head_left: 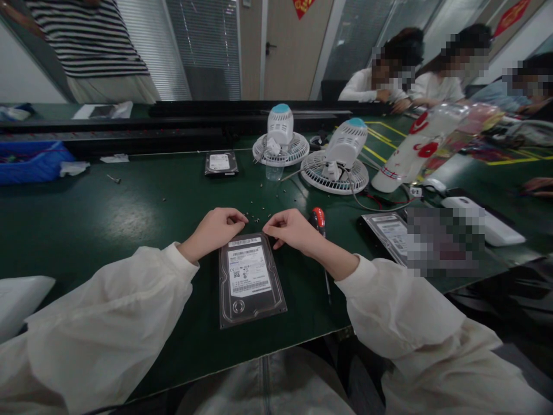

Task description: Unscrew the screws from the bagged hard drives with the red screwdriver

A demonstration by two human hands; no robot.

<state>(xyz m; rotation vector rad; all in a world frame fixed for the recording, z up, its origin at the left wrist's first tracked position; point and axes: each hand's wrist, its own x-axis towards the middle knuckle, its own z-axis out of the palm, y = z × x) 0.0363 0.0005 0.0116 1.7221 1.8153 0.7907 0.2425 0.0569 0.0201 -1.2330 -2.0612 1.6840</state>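
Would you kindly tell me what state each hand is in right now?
Left hand: curled, any held item cannot be told.
Right hand: curled, likewise cannot be told.

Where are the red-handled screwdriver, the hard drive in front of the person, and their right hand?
Red-handled screwdriver (318, 218): head view, point on the red handle.
Hard drive (246, 271): head view, point on the white label.
Right hand (291, 229): head view, point on the back of the hand.

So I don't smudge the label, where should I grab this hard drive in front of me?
Pinch the hard disk drive by its two long edges, coming from above with your left hand and right hand at either side. It lies flat, label up, on the green mat, so its long edges probably give the best hold, off the label.
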